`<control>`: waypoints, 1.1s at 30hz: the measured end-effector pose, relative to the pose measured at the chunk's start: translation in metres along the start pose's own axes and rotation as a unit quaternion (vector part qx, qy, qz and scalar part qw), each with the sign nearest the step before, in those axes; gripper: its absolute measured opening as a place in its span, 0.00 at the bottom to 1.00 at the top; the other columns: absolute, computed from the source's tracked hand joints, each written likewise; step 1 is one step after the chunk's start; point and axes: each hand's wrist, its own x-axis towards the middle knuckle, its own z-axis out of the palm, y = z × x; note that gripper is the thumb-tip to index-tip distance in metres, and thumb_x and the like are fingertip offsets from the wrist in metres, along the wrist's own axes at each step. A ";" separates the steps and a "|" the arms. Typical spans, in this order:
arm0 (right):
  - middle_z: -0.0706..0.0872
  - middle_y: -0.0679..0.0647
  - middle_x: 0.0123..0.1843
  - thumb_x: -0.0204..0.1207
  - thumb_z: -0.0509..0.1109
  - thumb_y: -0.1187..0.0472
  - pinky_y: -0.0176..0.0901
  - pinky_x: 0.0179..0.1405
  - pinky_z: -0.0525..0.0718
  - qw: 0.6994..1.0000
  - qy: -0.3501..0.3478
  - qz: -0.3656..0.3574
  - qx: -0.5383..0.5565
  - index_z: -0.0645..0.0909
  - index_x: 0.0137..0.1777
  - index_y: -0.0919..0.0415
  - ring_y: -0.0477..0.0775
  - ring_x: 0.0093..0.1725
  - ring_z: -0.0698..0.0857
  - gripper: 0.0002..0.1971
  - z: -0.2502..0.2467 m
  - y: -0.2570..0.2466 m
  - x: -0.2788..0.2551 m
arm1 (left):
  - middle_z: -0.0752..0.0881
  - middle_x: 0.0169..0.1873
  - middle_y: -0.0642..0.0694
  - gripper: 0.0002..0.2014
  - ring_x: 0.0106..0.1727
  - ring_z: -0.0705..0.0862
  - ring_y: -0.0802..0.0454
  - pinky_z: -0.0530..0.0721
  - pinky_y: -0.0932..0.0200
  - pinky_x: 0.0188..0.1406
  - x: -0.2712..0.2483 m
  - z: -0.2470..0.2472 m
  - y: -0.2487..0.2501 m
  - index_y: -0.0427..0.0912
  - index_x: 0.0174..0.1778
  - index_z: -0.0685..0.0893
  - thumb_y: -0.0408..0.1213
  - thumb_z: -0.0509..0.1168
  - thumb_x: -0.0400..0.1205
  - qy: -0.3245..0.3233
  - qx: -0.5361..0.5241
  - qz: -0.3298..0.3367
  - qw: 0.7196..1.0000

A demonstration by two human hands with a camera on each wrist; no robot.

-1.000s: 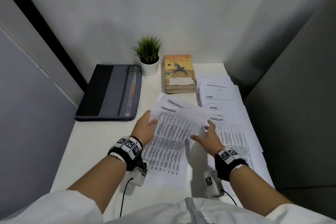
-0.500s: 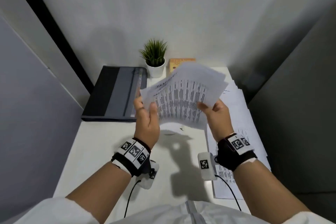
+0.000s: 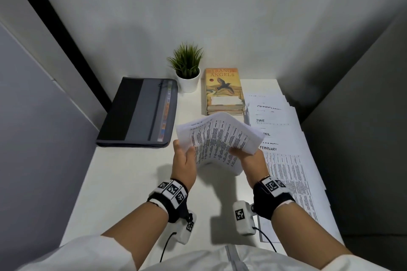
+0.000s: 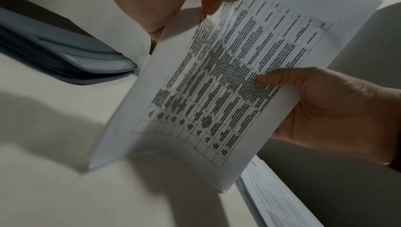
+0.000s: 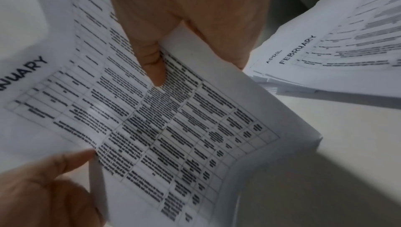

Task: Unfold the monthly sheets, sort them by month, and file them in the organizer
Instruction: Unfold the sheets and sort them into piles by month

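Held sheets: a thin sheaf of white printed sheets with black table text (image 3: 217,141), headed JANUARY in the right wrist view (image 5: 152,127), is lifted above the white desk (image 3: 123,182), in front of the chest, bowed upward in the middle.
Left hand: the left hand (image 3: 184,161) grasps the sheaf's left edge, thumb on the printed face, the other fingers hidden behind the paper; forearm angled up from the lower left, wrist raised off the desk.
Right hand: the right hand (image 3: 251,164) pinches the right edge, thumb (image 5: 149,59) pressed on the print, fingers underneath; forearm comes in from the lower right.
Sorted pile: a fanned stack of white monthly sheets (image 3: 284,138) lies along the desk's right side, just beside the held sheaf; FEBRUARY, APRIL and JUNE headings are legible.
Organizer: a black and grey zipped fabric organizer (image 3: 138,112) lies closed on the desk's left, well apart from the hands.
Beyond: an orange paperback book (image 3: 223,86) on a short stack and a small green plant in a white pot (image 3: 187,72) stand at the back edge.
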 end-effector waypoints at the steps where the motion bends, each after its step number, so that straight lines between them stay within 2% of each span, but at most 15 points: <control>1: 0.92 0.54 0.47 0.66 0.78 0.69 0.42 0.41 0.86 1.000 0.002 0.000 -0.003 0.87 0.51 0.60 0.53 0.46 0.89 0.13 -0.001 -0.001 0.003 | 0.70 0.78 0.44 0.30 0.79 0.67 0.49 0.64 0.50 0.81 0.003 0.000 -0.002 0.40 0.83 0.56 0.45 0.55 0.86 -0.003 0.004 -0.025 1.000; 3: 0.92 0.53 0.43 0.66 0.79 0.66 0.37 0.35 0.84 1.000 -0.002 0.004 -0.018 0.88 0.48 0.59 0.48 0.40 0.89 0.11 -0.006 -0.003 0.008 | 0.77 0.72 0.42 0.31 0.74 0.74 0.50 0.72 0.44 0.74 0.010 -0.004 -0.004 0.39 0.78 0.65 0.51 0.55 0.81 -0.012 0.011 -0.046 0.999; 5: 0.92 0.51 0.42 0.67 0.79 0.61 0.40 0.38 0.83 0.999 -0.001 0.019 -0.032 0.88 0.46 0.58 0.46 0.39 0.89 0.08 -0.019 -0.007 0.015 | 0.85 0.54 0.50 0.17 0.56 0.82 0.63 0.80 0.54 0.58 0.021 -0.012 0.000 0.48 0.62 0.76 0.51 0.55 0.80 -0.032 0.037 -0.001 0.999; 7: 0.92 0.51 0.45 0.65 0.81 0.59 0.46 0.44 0.83 0.998 0.008 0.050 -0.029 0.88 0.47 0.58 0.50 0.45 0.90 0.11 -0.044 -0.010 0.024 | 0.82 0.45 0.51 0.06 0.45 0.80 0.61 0.79 0.55 0.49 0.042 -0.026 -0.001 0.49 0.50 0.76 0.46 0.57 0.83 -0.039 0.116 0.052 0.991; 9: 0.92 0.51 0.47 0.63 0.82 0.60 0.49 0.48 0.82 0.995 0.014 0.090 -0.047 0.88 0.49 0.58 0.54 0.49 0.89 0.15 -0.077 -0.010 0.033 | 0.81 0.52 0.44 0.06 0.53 0.80 0.51 0.78 0.49 0.58 0.073 -0.047 -0.014 0.44 0.53 0.79 0.39 0.60 0.84 -0.023 0.246 0.069 0.967; 11: 0.92 0.50 0.49 0.60 0.83 0.61 0.49 0.50 0.81 0.988 0.019 0.139 -0.069 0.87 0.53 0.59 0.55 0.52 0.88 0.19 -0.115 -0.004 0.037 | 0.77 0.67 0.36 0.16 0.68 0.76 0.39 0.74 0.45 0.70 0.105 -0.072 -0.031 0.39 0.66 0.79 0.37 0.64 0.82 -0.017 0.398 0.029 0.917; 14: 0.91 0.58 0.51 0.57 0.83 0.65 0.52 0.50 0.83 0.972 0.022 0.223 -0.076 0.85 0.56 0.65 0.60 0.52 0.90 0.24 -0.170 0.014 0.033 | 0.56 0.83 0.36 0.34 0.84 0.53 0.35 0.57 0.42 0.82 0.130 -0.108 -0.056 0.41 0.83 0.59 0.44 0.64 0.82 -0.074 0.571 -0.075 0.814; 17: 0.91 0.65 0.49 0.57 0.82 0.67 0.59 0.57 0.84 0.948 0.030 0.291 -0.122 0.84 0.56 0.70 0.66 0.49 0.90 0.24 -0.211 0.037 0.021 | 0.51 0.84 0.39 0.41 0.84 0.48 0.35 0.56 0.44 0.83 0.132 -0.122 -0.070 0.43 0.85 0.51 0.49 0.65 0.81 -0.137 0.640 -0.114 0.747; 20: 0.91 0.64 0.47 0.61 0.81 0.69 0.57 0.55 0.84 0.933 0.066 0.307 -0.174 0.85 0.53 0.70 0.65 0.46 0.91 0.19 -0.233 0.057 0.010 | 0.63 0.79 0.35 0.39 0.81 0.60 0.35 0.64 0.47 0.79 0.117 -0.112 -0.068 0.40 0.81 0.61 0.52 0.69 0.78 -0.152 0.669 -0.069 0.724; 22: 0.91 0.63 0.43 0.63 0.81 0.70 0.58 0.50 0.87 0.926 0.085 0.305 -0.205 0.86 0.51 0.70 0.66 0.42 0.91 0.16 -0.235 0.064 0.006 | 0.72 0.69 0.36 0.33 0.70 0.74 0.36 0.75 0.48 0.67 0.103 -0.102 -0.065 0.40 0.73 0.69 0.52 0.71 0.77 -0.150 0.676 -0.034 0.721; 25: 0.91 0.65 0.45 0.64 0.80 0.70 0.62 0.51 0.87 0.916 0.097 0.290 -0.261 0.85 0.49 0.70 0.67 0.43 0.90 0.14 -0.230 0.064 0.006 | 0.74 0.63 0.37 0.24 0.59 0.82 0.38 0.80 0.50 0.53 0.081 -0.084 -0.060 0.39 0.69 0.70 0.48 0.65 0.82 -0.200 0.686 -0.017 0.699; 27: 0.88 0.67 0.51 0.67 0.79 0.68 0.58 0.54 0.85 0.899 0.107 0.275 -0.323 0.81 0.54 0.72 0.64 0.47 0.87 0.17 -0.222 0.060 0.006 | 0.76 0.64 0.35 0.19 0.59 0.83 0.37 0.81 0.48 0.55 0.068 -0.070 -0.059 0.36 0.71 0.68 0.38 0.57 0.86 -0.239 0.720 -0.005 0.652; 29: 0.82 0.68 0.61 0.70 0.76 0.64 0.54 0.55 0.81 0.872 0.134 0.256 -0.395 0.75 0.66 0.71 0.65 0.54 0.82 0.25 -0.211 0.052 0.005 | 0.78 0.64 0.34 0.17 0.61 0.83 0.37 0.81 0.45 0.58 0.058 -0.060 -0.057 0.33 0.71 0.69 0.28 0.52 0.85 -0.271 0.747 0.005 0.607; 31: 0.75 0.68 0.68 0.72 0.73 0.61 0.57 0.62 0.77 0.842 0.169 0.233 -0.456 0.70 0.73 0.66 0.68 0.63 0.78 0.30 -0.196 0.040 0.002 | 0.79 0.64 0.34 0.17 0.63 0.83 0.36 0.80 0.45 0.60 0.052 -0.053 -0.054 0.33 0.70 0.70 0.26 0.50 0.85 -0.297 0.744 0.005 0.598; 33: 0.73 0.66 0.70 0.74 0.72 0.57 0.59 0.65 0.74 0.828 0.170 0.193 -0.498 0.69 0.74 0.61 0.67 0.66 0.75 0.30 -0.174 0.030 0.000 | 0.80 0.65 0.35 0.16 0.64 0.82 0.37 0.79 0.46 0.61 0.046 -0.048 -0.048 0.33 0.69 0.72 0.28 0.50 0.86 -0.314 0.730 0.006 0.607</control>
